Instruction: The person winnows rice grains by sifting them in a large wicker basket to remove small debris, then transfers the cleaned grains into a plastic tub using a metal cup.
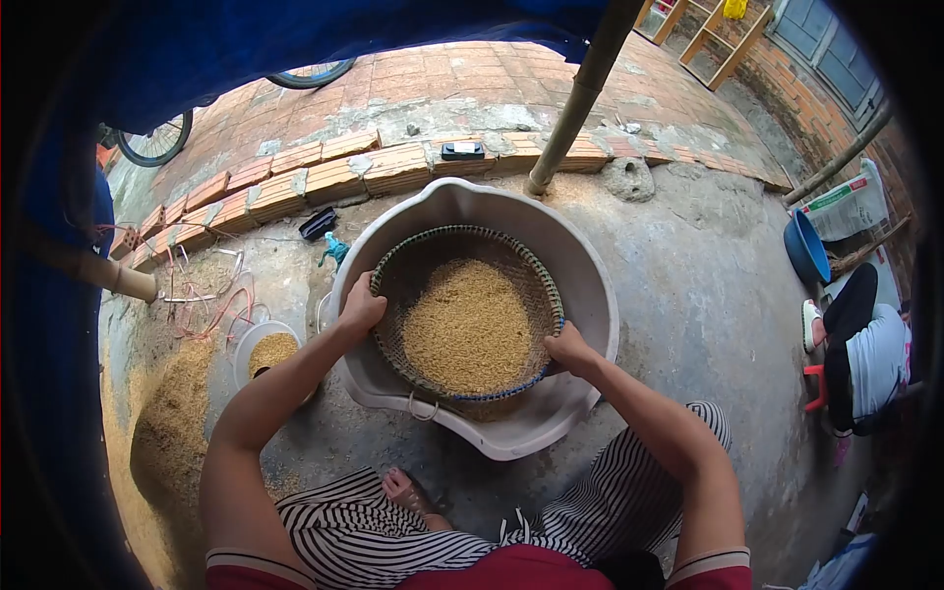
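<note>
A round woven sieve [388,339] with a green-and-blue bound rim is held over a large grey plastic basin [585,275]. Golden unhusked grain [467,329] lies heaped in the sieve. My left hand [363,307] grips the rim at the upper left, fingers wrapped around it. On the lower right side, my right hand [570,348] is closed on the rim. The basin stands on the concrete floor in front of my legs, and its bottom is mostly hidden by the sieve.
Left of the basin are a white bucket [246,356] holding grain and a grain pile [172,423]. A bamboo pole [580,108] rises behind the basin by a low brick edge [334,177]. Another person [875,354] sits at right near a blue basin [806,248].
</note>
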A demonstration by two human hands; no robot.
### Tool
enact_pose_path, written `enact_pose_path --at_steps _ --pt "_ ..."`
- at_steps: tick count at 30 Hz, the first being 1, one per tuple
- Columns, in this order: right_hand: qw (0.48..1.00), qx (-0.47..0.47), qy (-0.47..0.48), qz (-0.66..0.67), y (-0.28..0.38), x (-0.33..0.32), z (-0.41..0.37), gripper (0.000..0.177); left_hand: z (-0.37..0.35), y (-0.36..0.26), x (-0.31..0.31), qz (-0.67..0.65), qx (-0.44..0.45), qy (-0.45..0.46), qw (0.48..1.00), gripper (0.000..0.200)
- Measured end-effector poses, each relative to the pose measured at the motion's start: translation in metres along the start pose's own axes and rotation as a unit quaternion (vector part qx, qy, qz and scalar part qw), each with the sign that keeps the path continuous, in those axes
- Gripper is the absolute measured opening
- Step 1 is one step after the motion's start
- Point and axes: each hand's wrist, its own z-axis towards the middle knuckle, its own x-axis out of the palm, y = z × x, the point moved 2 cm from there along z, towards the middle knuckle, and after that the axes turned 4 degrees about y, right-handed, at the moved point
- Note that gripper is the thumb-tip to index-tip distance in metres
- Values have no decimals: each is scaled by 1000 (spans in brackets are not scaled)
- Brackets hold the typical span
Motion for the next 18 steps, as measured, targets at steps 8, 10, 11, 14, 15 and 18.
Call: enact_pose_path --at_steps 8,10,11,14,15,18 --pt "998 -53 -38 4 114 -83 -95 37 -7 -53 -38 -298 -226 140 917 44" --pt "984 -119 -118 -55 74 -73 -73 35 -19 -72 -24 -401 -54 56 913 51" --pt "985 -98 -138 -11 62 -68 -70 36 -29 -84 -21 -400 -53 59 913 51" --pt "969 -123 -211 45 49 -54 -78 37 -46 -114 -25 -309 68 -17 949 55" --pt "951 -165 -255 58 52 -51 -81 37 -47 -108 -28 -328 120 -41 936 55" --pt "962 -156 -210 82 79 -60 -93 35 -27 -93 -33 -356 179 -88 913 49"
